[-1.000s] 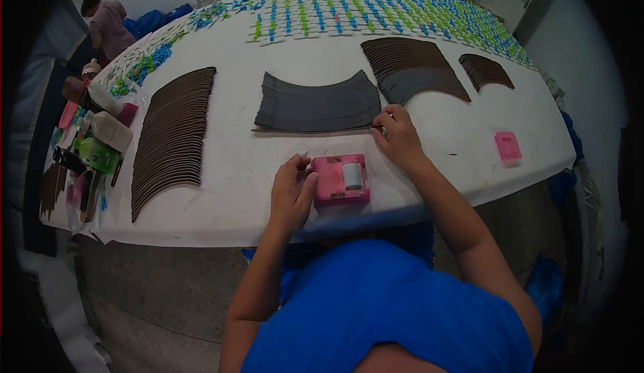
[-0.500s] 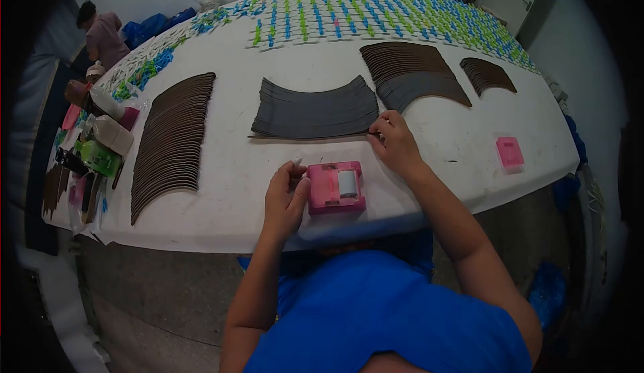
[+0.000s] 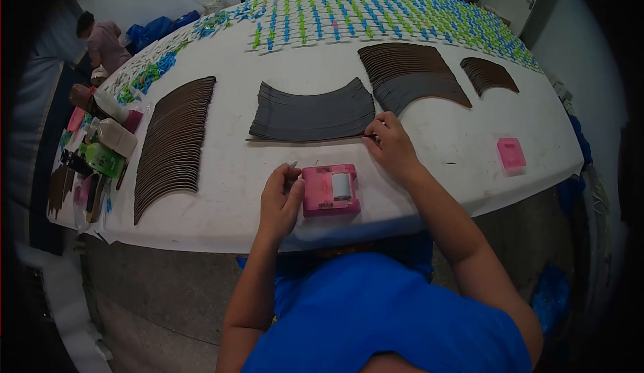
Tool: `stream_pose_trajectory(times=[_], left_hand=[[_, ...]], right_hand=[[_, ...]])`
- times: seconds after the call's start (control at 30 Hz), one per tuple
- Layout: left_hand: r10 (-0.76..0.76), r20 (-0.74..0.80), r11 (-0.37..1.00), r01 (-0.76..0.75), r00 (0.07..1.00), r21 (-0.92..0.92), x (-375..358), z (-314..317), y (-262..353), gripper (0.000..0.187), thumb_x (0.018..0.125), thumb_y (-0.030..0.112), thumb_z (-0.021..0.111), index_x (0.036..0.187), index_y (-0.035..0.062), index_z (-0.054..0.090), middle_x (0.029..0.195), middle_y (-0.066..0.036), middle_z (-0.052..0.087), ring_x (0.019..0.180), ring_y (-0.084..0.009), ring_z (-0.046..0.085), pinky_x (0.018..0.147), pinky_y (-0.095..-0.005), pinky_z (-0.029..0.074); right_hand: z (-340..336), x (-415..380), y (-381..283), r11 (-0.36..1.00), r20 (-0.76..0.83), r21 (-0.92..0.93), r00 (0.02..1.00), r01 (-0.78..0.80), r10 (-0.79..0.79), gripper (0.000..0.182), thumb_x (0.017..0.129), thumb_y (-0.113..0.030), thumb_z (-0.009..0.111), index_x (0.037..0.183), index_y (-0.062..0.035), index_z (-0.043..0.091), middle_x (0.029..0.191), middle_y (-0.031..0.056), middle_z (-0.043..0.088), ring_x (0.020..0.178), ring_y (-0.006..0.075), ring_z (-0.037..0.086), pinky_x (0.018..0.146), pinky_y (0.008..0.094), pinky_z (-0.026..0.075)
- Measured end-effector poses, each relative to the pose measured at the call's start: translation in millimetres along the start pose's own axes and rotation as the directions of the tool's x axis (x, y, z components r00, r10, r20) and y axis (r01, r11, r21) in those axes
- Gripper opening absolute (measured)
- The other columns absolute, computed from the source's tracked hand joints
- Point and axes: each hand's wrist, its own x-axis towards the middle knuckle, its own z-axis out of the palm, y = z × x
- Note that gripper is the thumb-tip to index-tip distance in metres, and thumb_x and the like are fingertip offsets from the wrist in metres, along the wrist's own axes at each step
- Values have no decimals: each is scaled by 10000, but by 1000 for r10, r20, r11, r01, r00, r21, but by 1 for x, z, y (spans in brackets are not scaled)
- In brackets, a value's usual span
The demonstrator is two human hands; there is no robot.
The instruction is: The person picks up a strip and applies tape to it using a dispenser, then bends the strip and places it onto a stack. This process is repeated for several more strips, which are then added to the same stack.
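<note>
My right hand (image 3: 392,146) has its thumb and fingers closed on the right end of a thin, dark curved strip (image 3: 302,141). The strip lies along the near edge of a fanned stack of dark grey curved strips (image 3: 314,113). Closer to me, my left hand (image 3: 278,202) is curled beside a pink box (image 3: 315,192) with a pale grey roller (image 3: 341,186) set in its top. A small white tip (image 3: 292,164) sticks out between the left fingers; the rest of that object is hidden.
Brown-edged strips (image 3: 176,145) fan out on the left, with more strips (image 3: 409,71) at the back right and a smaller group (image 3: 490,76) beyond. A pink case (image 3: 511,154) lies right. Bottles (image 3: 114,137) crowd the left edge. Rows of blue and green clips (image 3: 376,14) fill the far side. A person (image 3: 106,43) stands far left.
The view has shifted slightly. Both hands keep nearly the same pose, the right still at the strip's end. The person at far left leans a little lower.
</note>
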Motion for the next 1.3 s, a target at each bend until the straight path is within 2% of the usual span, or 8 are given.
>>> stream_pose_trajectory(times=[0.07, 0.4, 0.57, 0.8, 1.0, 1.1, 1.17, 1.3], left_hand=[[10, 3, 1000, -10, 1000, 25, 0, 0, 0, 444, 1050, 183, 637, 1395, -71, 522, 1201, -162, 675, 1042, -202, 665, 933, -340, 542], [-19, 22, 1000, 19, 1000, 7, 0, -4, -3, 520, 1017, 220, 682, 1416, -65, 510, 1264, -194, 654, 1124, -257, 653, 1005, -384, 517], [149, 153, 944, -187, 977, 274, 0, -8, 4, 972, 754, 471, 900, 1467, -35, 475, 1383, -227, 570, 1292, -383, 540, 1116, -469, 430], [172, 192, 918, -228, 966, 324, 1, -9, 7, 1104, 667, 554, 922, 1494, -8, 456, 1395, -233, 548, 1292, -411, 529, 1127, -496, 408], [157, 145, 966, -182, 977, 182, 1, -8, -1, 945, 794, 517, 851, 1489, -2, 478, 1406, -224, 546, 1303, -379, 530, 1102, -468, 440], [189, 113, 968, -204, 975, 143, 3, -8, -1, 732, 923, 382, 772, 1478, -9, 496, 1390, -212, 559, 1221, -347, 589, 1044, -433, 483], [-61, 39, 996, 63, 997, -69, 7, -8, 4, 505, 1003, 255, 691, 1411, -13, 562, 1292, -181, 630, 1095, -302, 645, 965, -399, 512], [239, -35, 939, -222, 970, 264, 64, -6, 24, 327, 1014, 188, 663, 1269, -17, 651, 1126, -156, 706, 1037, -285, 662, 909, -400, 516]], right_hand=[[-1, -1, -1, 997, 31, 41, 997, -71, 70, 166, 836, -46, 787, 946, -22, 666, 1080, 130, 575, 1003, 315, 635, 861, 406, 555], [-2, 0, -3, 996, 35, 50, 997, -69, 67, 162, 840, -37, 786, 942, -18, 662, 1079, 125, 577, 935, 292, 665, 803, 383, 588], [-2, 0, -2, 997, 30, 42, 997, -71, 70, 155, 842, -36, 783, 938, -16, 662, 1070, 120, 582, 928, 286, 673, 802, 384, 589], [-1, 1, -2, 995, 33, 67, 996, -80, 78, 156, 839, -35, 783, 936, -15, 661, 1062, 122, 584, 904, 279, 681, 794, 377, 588], [-2, 1, -3, 996, 29, 52, 997, -75, 73, 156, 842, -35, 779, 944, -13, 664, 1063, 121, 584, 894, 278, 682, 787, 378, 588], [-2, 1, 0, 998, 26, 31, 998, -51, 50, 144, 858, -41, 776, 944, -6, 666, 1101, 125, 573, 871, 254, 700, 768, 353, 606], [-3, 1, -4, 996, 40, 44, 996, -83, 81, 143, 863, -39, 769, 952, -11, 660, 1103, 120, 572, 853, 247, 702, 764, 353, 606], [-5, 2, -8, 996, 34, 33, 996, -83, 82, 144, 864, -37, 761, 960, -15, 656, 1104, 116, 571, 848, 244, 703, 761, 353, 606]])
